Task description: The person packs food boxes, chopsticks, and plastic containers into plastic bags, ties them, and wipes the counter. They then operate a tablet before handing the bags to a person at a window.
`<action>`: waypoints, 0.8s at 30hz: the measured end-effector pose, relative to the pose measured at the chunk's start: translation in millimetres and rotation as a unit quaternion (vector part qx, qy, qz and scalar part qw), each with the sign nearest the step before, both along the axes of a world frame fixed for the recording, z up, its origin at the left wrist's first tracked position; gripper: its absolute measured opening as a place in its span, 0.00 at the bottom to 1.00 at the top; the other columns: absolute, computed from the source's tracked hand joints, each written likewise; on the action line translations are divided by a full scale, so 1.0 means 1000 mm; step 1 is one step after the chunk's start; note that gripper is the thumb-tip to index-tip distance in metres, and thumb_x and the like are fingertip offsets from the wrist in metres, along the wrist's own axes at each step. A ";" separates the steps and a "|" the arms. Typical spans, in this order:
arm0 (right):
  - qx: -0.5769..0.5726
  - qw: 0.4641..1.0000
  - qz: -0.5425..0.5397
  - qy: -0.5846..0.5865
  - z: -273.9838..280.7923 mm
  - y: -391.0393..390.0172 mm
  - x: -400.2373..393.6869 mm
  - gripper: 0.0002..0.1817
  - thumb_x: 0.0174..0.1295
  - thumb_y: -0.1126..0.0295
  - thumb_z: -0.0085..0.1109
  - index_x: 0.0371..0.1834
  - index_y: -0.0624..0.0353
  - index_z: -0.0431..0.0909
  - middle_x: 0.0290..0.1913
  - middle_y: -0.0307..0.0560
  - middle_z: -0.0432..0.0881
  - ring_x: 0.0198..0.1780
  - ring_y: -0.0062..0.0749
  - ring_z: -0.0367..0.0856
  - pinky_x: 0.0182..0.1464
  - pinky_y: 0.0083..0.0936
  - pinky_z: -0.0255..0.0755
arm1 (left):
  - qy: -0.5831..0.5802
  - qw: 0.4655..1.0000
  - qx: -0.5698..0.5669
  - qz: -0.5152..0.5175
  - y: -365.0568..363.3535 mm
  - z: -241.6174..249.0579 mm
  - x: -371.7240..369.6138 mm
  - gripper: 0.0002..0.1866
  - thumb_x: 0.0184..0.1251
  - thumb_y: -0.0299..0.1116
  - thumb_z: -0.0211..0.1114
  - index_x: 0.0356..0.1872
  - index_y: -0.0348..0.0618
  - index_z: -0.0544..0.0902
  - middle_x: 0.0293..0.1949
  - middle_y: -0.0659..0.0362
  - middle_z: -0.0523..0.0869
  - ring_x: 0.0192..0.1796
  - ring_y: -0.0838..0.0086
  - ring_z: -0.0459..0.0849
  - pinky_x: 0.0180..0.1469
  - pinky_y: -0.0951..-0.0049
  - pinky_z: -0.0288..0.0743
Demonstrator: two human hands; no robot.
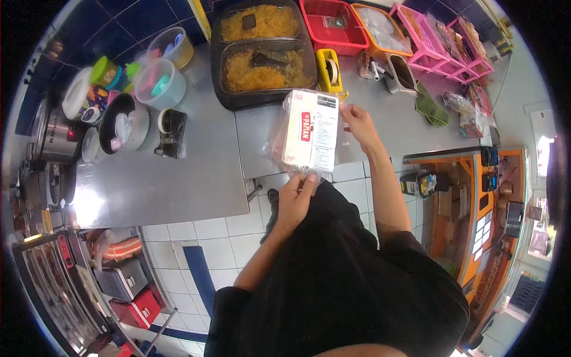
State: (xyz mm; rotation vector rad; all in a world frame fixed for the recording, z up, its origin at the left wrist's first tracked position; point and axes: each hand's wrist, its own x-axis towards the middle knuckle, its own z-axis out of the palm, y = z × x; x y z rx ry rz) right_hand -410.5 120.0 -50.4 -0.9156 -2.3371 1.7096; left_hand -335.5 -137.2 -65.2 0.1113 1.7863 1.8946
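A white box (302,134) with a red label reading "PAMAN" and a printed paper on its right side sits in a clear plastic bag (278,140) at the counter's front edge. My left hand (299,193) pinches the bag's gathered near end. To the right of the box is my right hand (361,126), its thumb and fingers pressed together; anything between them is too small to make out. Just beyond the box stands a yellow tape dispenser (331,72) with a roll of tape in it.
A black two-part tray (217,65) of orange-yellow shredded food lies at the back, beside a red basket (306,38). Pink racks (419,50) stand back right. Clear tubs (160,86), a pot (134,125) and a black tape dispenser (171,134) are on the left.
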 end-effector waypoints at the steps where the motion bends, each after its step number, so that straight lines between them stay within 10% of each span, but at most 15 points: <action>1: 0.030 0.997 0.049 0.059 -0.011 0.012 -0.004 0.18 0.70 0.57 0.56 0.53 0.61 0.75 0.37 0.45 0.81 0.42 0.33 0.80 0.45 0.31 0.74 | 0.002 1.000 -0.001 0.006 0.005 0.003 -0.001 0.13 0.77 0.36 0.57 0.40 0.34 0.80 0.35 0.57 0.86 0.40 0.77 0.84 0.45 0.73 0.77; 4: -0.101 0.974 0.067 0.193 0.003 0.016 -0.021 0.13 0.74 0.59 0.52 0.46 0.57 0.75 0.30 0.38 0.77 0.34 0.24 0.76 0.39 0.27 0.72 | 0.012 0.999 -0.022 -0.024 0.010 0.025 -0.004 0.13 0.76 0.35 0.57 0.42 0.33 0.81 0.37 0.55 0.87 0.42 0.74 0.85 0.47 0.71 0.78; 6: -0.263 0.932 0.026 0.249 0.029 0.014 -0.024 0.11 0.75 0.60 0.51 0.42 0.56 0.74 0.25 0.36 0.75 0.30 0.23 0.75 0.36 0.25 0.71 | -0.139 0.949 0.276 0.060 0.004 0.031 -0.002 0.13 0.74 0.35 0.58 0.41 0.32 0.82 0.40 0.53 0.88 0.42 0.74 0.85 0.47 0.75 0.77; 9: -0.297 0.934 0.090 0.180 0.056 0.015 -0.035 0.10 0.75 0.61 0.50 0.38 0.54 0.72 0.21 0.34 0.70 0.19 0.20 0.68 0.25 0.22 0.67 | -0.139 0.915 0.346 0.155 -0.007 0.042 0.002 0.13 0.74 0.31 0.55 0.47 0.31 0.82 0.47 0.51 0.87 0.49 0.68 0.85 0.58 0.68 0.75; 10: -0.303 0.931 0.130 0.154 0.061 0.012 -0.038 0.06 0.73 0.66 0.50 0.44 0.56 0.72 0.20 0.37 0.72 0.16 0.20 0.67 0.21 0.21 0.64 | -0.090 0.985 0.142 0.025 0.000 0.028 0.002 0.15 0.77 0.33 0.52 0.52 0.32 0.80 0.49 0.51 0.86 0.52 0.65 0.84 0.65 0.64 0.68; 14: -0.309 0.914 0.234 0.122 0.104 0.020 -0.043 0.13 0.70 0.74 0.53 0.55 0.59 0.68 0.21 0.43 0.76 0.14 0.22 0.68 0.17 0.20 0.63 | 0.060 0.995 0.083 0.005 0.047 0.053 0.030 0.14 0.78 0.36 0.52 0.50 0.34 0.79 0.39 0.52 0.87 0.48 0.65 0.85 0.62 0.65 0.72; 20: -0.419 0.869 0.228 0.133 0.129 0.030 -0.033 0.15 0.68 0.76 0.55 0.55 0.60 0.66 0.25 0.48 0.80 0.19 0.34 0.80 0.20 0.23 0.72 | -0.011 0.802 0.378 0.463 0.015 0.125 -0.017 0.09 0.74 0.33 0.60 0.45 0.38 0.74 0.35 0.49 0.87 0.35 0.65 0.87 0.44 0.66 0.82; 24: -0.450 0.848 0.226 0.167 0.137 0.059 -0.007 0.13 0.67 0.78 0.54 0.53 0.61 0.66 0.27 0.49 0.80 0.23 0.38 0.82 0.21 0.28 0.76 | 0.080 0.913 0.074 0.392 0.049 0.170 -0.019 0.16 0.71 0.24 0.59 0.57 0.39 0.68 0.39 0.45 0.87 0.30 0.65 0.87 0.37 0.69 0.82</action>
